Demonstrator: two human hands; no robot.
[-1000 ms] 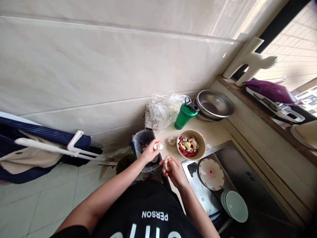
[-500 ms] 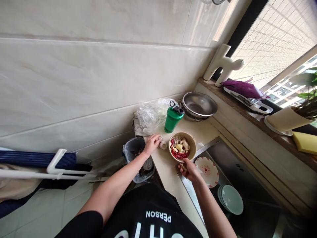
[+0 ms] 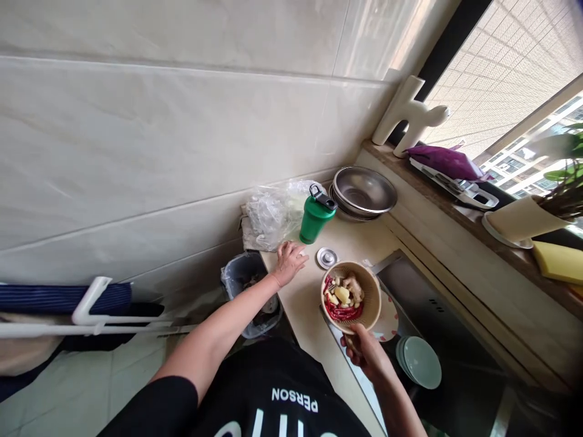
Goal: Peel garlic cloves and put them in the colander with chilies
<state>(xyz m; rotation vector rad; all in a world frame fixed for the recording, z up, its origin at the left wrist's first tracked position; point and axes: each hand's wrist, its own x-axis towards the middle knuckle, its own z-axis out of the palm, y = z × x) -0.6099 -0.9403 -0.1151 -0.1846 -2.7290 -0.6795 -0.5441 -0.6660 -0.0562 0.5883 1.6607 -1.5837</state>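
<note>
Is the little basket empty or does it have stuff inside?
Not empty: the basket has red chilies, a knobbly ginger-like root and pale yellow pieces inside. The right hand holds its rim.

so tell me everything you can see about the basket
The basket is round and beige, plastic by its look, with a smooth rim and fine ribs or slots inside. It is mouth up and holds red chillies, ginger and pale pieces. The right hand grips the rim on the person's side. It seems held up, over where the counter meets the sink, hiding part of a plate; its underside is out of sight.
</note>
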